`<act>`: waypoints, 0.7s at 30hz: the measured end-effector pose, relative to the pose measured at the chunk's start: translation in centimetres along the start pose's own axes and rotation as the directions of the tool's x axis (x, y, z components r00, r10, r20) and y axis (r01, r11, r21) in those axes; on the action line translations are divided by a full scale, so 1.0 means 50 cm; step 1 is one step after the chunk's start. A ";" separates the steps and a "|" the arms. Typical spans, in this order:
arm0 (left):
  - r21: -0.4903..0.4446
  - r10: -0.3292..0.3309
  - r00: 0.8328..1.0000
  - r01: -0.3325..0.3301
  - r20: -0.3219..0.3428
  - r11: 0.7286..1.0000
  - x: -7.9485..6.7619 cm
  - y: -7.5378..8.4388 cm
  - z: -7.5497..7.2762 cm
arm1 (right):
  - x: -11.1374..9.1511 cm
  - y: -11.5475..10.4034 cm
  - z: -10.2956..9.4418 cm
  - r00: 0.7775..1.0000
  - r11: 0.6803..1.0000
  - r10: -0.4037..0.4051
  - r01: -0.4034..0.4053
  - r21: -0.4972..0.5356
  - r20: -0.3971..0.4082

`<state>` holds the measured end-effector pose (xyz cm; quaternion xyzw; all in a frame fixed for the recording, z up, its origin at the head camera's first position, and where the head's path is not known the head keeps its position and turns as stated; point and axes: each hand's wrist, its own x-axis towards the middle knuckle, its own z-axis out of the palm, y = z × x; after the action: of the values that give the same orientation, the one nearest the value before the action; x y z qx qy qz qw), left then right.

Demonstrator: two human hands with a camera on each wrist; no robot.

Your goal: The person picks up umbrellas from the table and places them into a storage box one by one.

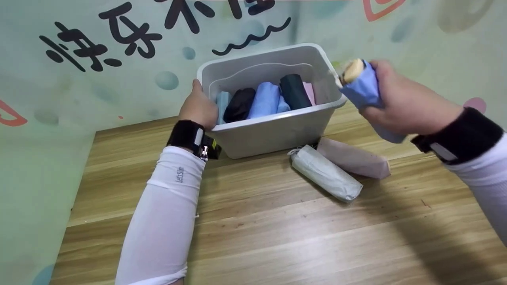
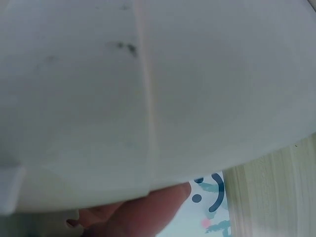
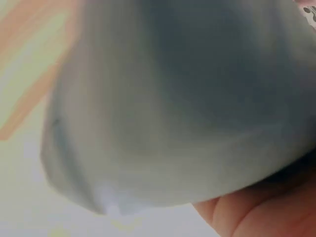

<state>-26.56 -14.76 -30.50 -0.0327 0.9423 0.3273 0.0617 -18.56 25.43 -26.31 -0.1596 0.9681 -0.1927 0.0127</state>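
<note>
My right hand [image 1: 400,99] grips a blue folded umbrella [image 1: 362,89] in the air beside the right end of a light grey plastic bin [image 1: 273,132]. The umbrella's pale beige handle end points toward the bin, and its blurred cover [image 3: 148,123] fills most of the right wrist view. At the bin's left end, my left hand [image 1: 200,107] holds the rim. The bin's wall [image 2: 197,89] covers most of the left wrist view, with a finger [image 2: 153,207] below it. Inside the bin stand several folded umbrellas, among them a black one [image 1: 239,105], a blue one [image 1: 264,99] and a dark green one [image 1: 295,91].
In front of the bin, a silvery-white folded umbrella [image 1: 326,174] and a dull pink one [image 1: 354,158] lie side by side on the wood-grain surface [image 1: 253,229]. A printed wall covering [image 1: 166,81] rises right behind the bin.
</note>
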 end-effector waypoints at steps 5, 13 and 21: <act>-0.009 -0.004 1.000 0.004 0.000 1.000 0.001 -0.001 -0.001 | 0.046 -0.054 -0.002 0.997 0.996 -0.009 0.016 0.087 -0.080; -0.006 -0.004 1.000 0.004 -0.007 1.000 0.002 0.001 0.000 | 0.112 -0.109 0.003 0.991 0.987 0.029 -0.008 0.158 -0.131; 0.022 -0.003 1.000 0.004 -0.026 1.000 0.001 -0.002 0.002 | 0.171 -0.130 0.019 0.988 0.983 0.108 -0.090 0.161 -0.106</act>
<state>-26.59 -14.76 -30.64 -0.0379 0.9466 0.3163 0.0503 -24.63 16.70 -24.43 -0.0984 0.9560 -0.2756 -0.0209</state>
